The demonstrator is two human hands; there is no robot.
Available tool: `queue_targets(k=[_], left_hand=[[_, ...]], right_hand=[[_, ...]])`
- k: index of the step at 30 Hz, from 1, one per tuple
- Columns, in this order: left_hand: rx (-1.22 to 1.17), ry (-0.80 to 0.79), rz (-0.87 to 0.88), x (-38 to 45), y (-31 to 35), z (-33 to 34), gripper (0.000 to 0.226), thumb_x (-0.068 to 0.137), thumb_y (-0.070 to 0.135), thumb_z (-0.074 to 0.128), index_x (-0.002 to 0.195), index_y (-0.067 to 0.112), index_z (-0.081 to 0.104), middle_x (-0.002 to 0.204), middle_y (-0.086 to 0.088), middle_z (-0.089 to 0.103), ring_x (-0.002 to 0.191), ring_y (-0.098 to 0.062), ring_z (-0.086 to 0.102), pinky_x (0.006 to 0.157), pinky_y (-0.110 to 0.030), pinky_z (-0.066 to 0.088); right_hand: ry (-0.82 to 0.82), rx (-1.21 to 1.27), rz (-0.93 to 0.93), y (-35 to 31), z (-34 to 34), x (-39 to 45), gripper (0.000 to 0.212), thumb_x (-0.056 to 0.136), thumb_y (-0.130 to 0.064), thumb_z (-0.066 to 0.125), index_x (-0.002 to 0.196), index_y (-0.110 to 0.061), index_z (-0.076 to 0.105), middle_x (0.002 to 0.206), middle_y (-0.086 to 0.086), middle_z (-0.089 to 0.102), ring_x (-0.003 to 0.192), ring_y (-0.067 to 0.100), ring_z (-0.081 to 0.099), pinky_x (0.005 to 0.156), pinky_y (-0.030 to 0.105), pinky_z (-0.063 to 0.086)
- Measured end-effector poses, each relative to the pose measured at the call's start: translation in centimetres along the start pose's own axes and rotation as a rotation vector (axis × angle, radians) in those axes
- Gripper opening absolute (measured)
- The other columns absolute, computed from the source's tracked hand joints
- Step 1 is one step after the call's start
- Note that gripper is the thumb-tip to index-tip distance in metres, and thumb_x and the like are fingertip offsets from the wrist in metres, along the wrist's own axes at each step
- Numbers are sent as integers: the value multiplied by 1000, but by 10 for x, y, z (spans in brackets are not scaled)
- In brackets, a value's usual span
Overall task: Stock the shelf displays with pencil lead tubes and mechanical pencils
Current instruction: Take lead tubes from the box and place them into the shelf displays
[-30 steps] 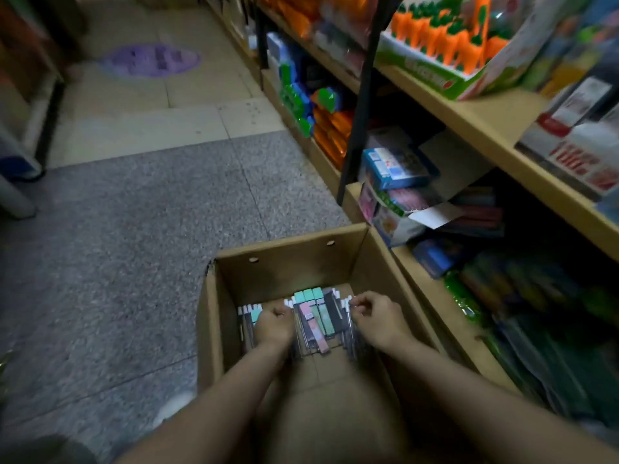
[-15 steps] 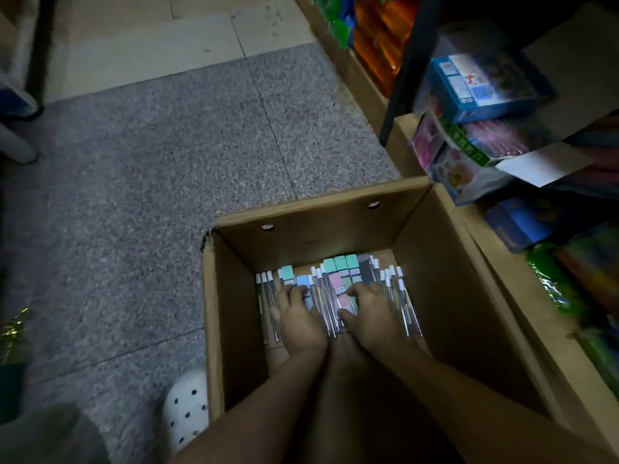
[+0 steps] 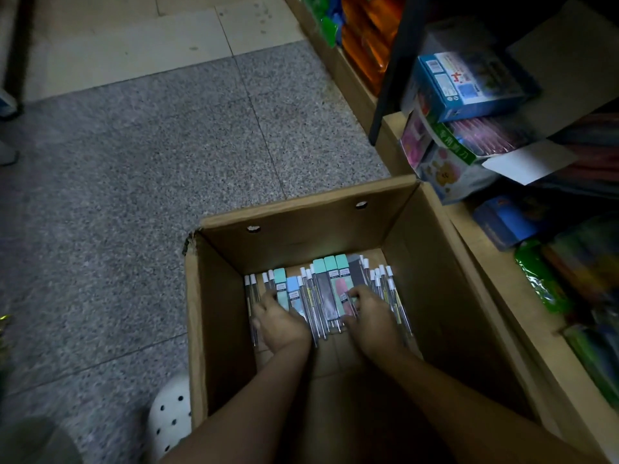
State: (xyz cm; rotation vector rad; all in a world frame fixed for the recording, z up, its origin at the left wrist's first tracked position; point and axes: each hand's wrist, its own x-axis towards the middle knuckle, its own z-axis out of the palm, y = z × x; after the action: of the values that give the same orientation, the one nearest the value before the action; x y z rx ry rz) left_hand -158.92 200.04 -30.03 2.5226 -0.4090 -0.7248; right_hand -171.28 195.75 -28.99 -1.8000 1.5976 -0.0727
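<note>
Both hands reach into one cardboard box [image 3: 214,296] on the floor. The left hand [image 3: 279,324] and right hand [image 3: 370,321] curl their fingers around the pile of lead tubes [image 3: 323,298]; four show mint caps.

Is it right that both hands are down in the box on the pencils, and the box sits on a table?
Not quite. Both hands, left and right, are down in the box on the pencils, but the head view shows the box sitting on the floor, not a table.

Lead tubes [image 3: 323,289] in box [image 3: 445,296], left of shelf [image 3: 522,333]
</note>
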Motion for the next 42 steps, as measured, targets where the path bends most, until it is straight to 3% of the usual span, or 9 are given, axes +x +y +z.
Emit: queue_targets(k=[4, 8, 12, 18, 21, 25, 28, 34, 42], left_hand=[[-86, -126, -108, -12, 3, 1, 49, 92, 8, 57, 140, 12, 44, 132, -20, 47, 125, -37, 44, 103, -46, 42], [-274, -264, -112, -31, 8, 5, 44, 94, 8, 56, 137, 11, 49, 132, -17, 50, 123, -35, 48, 104, -43, 44], [-589, -478, -159, -50, 20, -3, 19, 94, 2, 56, 111, 11, 55, 100, -4, 68, 89, -19, 65, 83, -34, 56], [-712, -643, -228, -59, 25, -16, 23, 98, 0, 49, 98, 23, 45, 94, 7, 57, 79, -13, 63, 67, -25, 58], [-644, -681, -161, -62, 22, -19, 20, 100, 9, 48, 120, 9, 52, 116, -14, 65, 92, -22, 66, 77, -31, 57], [-743, -661, -198, -58, 17, -18, 17, 99, 20, 54, 107, 6, 62, 105, -17, 70, 92, -28, 69, 82, -37, 57], [-746, -576, -274, -46, 13, -13, 25, 99, 21, 53, 117, 5, 61, 112, -18, 68, 101, -33, 65, 91, -45, 54], [-712, -483, -297, -38, 15, -8, 30, 100, 24, 52, 123, 6, 58, 118, -14, 66, 106, -30, 63, 95, -46, 52], [-755, -495, -356, -39, 9, -3, 30, 100, 22, 52, 124, 4, 54, 120, -18, 61, 111, -35, 59, 97, -50, 50]], right_hand=[[26, 280, 121, 10, -8, -5, 33, 80, -12, 78, 110, -11, 63, 87, -5, 63, 72, 5, 55, 51, 4, 35], [21, 563, 208, 13, -17, -13, 39, 77, -12, 81, 112, -6, 64, 100, 5, 66, 84, 11, 60, 62, 8, 44], [32, 739, 247, 8, -22, -23, 35, 80, -4, 77, 113, 0, 66, 99, 18, 71, 83, 19, 66, 70, 18, 55], [77, 837, 320, 6, -20, -36, 30, 81, -9, 77, 109, -6, 70, 90, 10, 74, 87, 20, 71, 84, 33, 57], [74, 721, 272, 3, -17, -43, 28, 82, -15, 77, 109, -10, 72, 96, 5, 74, 90, 16, 70, 83, 32, 58], [13, 717, 172, -7, -15, -44, 24, 87, -9, 71, 111, -3, 71, 89, 2, 72, 69, -7, 67, 60, 7, 48], [-22, 552, 95, -13, -19, -36, 22, 92, -16, 66, 108, -4, 74, 100, 4, 73, 81, -3, 67, 67, 2, 44], [104, -173, 20, -3, -20, 0, 46, 96, -29, 54, 140, -17, 48, 141, 8, 46, 128, 25, 42, 106, 39, 37], [230, -153, 143, 2, -3, 32, 43, 91, -28, 63, 131, -16, 53, 123, 9, 62, 116, 29, 51, 96, 42, 43]])
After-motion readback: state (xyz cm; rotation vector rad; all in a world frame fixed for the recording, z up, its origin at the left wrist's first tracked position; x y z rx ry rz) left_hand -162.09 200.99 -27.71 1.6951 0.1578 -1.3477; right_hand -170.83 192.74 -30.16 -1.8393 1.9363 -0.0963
